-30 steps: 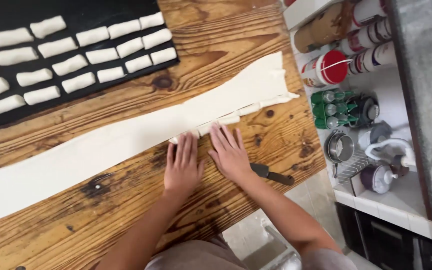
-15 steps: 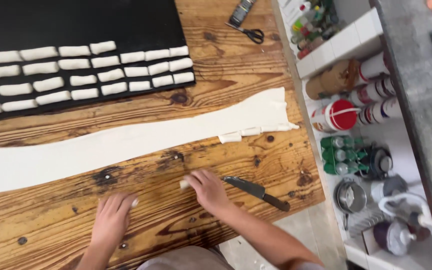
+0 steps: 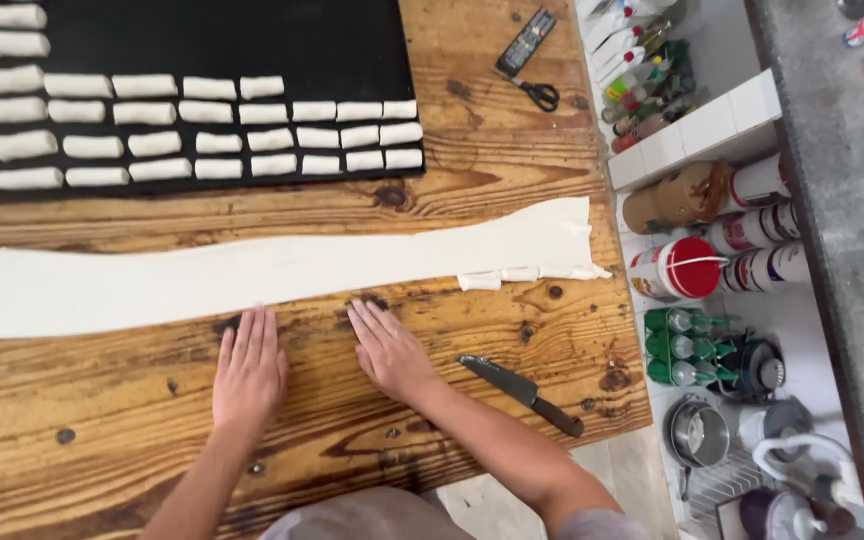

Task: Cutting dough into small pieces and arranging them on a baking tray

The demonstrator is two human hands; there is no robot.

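A long flat strip of white dough (image 3: 252, 285) runs across the wooden table (image 3: 102, 400). Its right end (image 3: 522, 272) is partly rolled up along the near edge. My left hand (image 3: 249, 368) lies flat on the wood, its fingertips at the near edge of the dough. My right hand (image 3: 389, 350) lies flat beside it, fingers stretched toward the same edge. Neither hand holds anything. A black-handled knife (image 3: 522, 393) rests on the table just to the right of my right wrist.
A black tray (image 3: 252, 40) at the back holds several rows of small rolled dough pieces (image 3: 217, 142). Scissors (image 3: 540, 94) and a dark flat device (image 3: 524, 42) lie at the back right. Beyond the table's right edge stand tins, bottles and pots (image 3: 687, 270).
My hands left the rolled right end of the dough, drew back toward me, and now rest flat farther left at the strip's near edge. The view shifted left.
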